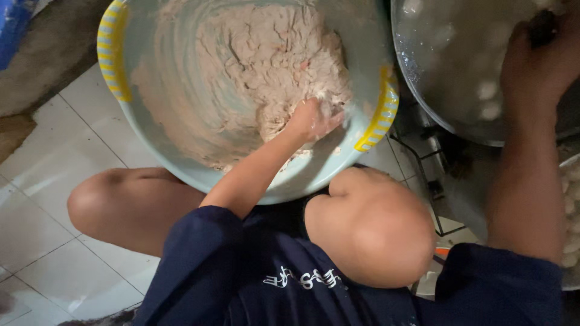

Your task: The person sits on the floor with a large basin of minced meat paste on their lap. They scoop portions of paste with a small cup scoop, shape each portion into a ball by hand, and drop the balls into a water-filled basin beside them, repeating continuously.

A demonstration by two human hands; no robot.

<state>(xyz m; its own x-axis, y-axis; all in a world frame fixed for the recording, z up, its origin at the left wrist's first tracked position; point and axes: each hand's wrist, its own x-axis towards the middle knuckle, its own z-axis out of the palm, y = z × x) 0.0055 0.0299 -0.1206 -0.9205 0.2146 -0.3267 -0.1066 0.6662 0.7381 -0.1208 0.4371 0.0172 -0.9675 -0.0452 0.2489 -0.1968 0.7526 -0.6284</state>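
Left hand in dough, basin.

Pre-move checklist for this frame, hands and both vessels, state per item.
1. Left hand in contact with pale pinkish paste: ok, fingers buried in it.
2. Light blue plastic basin with yellow handles steady: ok, resting by the knees on white tiled floor.
3. Right hand over large metal pot: ok.
4. What the right hand holds: cannot tell, something dark.
5. White balls in the pot: ok, visible in cloudy water.
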